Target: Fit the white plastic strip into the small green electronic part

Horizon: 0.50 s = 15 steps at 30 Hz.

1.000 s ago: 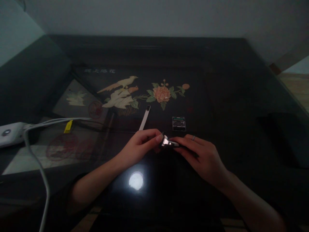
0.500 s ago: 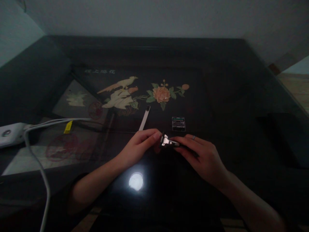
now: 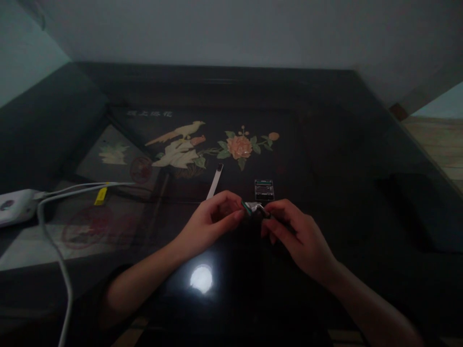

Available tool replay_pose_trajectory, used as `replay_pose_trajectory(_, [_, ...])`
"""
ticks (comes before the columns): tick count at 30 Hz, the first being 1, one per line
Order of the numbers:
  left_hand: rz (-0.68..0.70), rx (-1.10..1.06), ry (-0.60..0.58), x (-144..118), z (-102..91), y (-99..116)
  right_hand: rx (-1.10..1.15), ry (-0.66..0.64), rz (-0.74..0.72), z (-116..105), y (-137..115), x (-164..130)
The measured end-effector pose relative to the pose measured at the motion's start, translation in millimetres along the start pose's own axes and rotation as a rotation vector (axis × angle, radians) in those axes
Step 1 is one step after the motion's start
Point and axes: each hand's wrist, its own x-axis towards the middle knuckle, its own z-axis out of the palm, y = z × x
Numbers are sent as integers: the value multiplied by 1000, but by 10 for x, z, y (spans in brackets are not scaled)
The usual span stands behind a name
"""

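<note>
Over the dark table my right hand point(image 3: 298, 233) pinches a small shiny metal razor point(image 3: 259, 208) by its handle, most of which the fingers hide. Facing left, the razor's head carries a cartridge point(image 3: 246, 207) with a green strip along it. My left hand point(image 3: 211, 219) has its thumb and forefinger curved round this cartridge, the tips at its left edge. Just beyond the hands lies a small clear case point(image 3: 264, 190) with a green-striped piece inside. Left of it rests a slim white stick point(image 3: 215, 182) with a black end, partly behind my left hand.
A white power adapter point(image 3: 16, 206) with white cables point(image 3: 61, 260) and a yellow tag point(image 3: 101, 195) lies at the left. The glossy tabletop point(image 3: 325, 144) shows an inlaid bird and flower. A dark flat object point(image 3: 423, 212) lies at the right.
The razor has turned, so the green strip on its head now shows. My left thumb and forefinger have spread a little apart. The view has tilted slightly.
</note>
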Motion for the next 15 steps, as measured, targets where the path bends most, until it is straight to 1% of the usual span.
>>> replay_pose_trajectory(2, [33, 44, 39, -6, 8, -8, 76, -23, 36, 7, -13, 5])
replay_pose_trajectory(5, [94, 156, 97, -23, 14, -4, 129, -67, 57, 20, -29, 4])
replay_pose_trajectory(7, [133, 220, 107, -40, 14, 1, 147, -104, 90, 25, -43, -7])
replay_pose_trajectory(12, [258, 420, 114, -84, 0, -16, 117, -169, 113, 24, -88, -21])
replay_pose_trajectory(15, [322, 543, 129, -98, -15, -34, 79, -171, 103, 25, -101, 0])
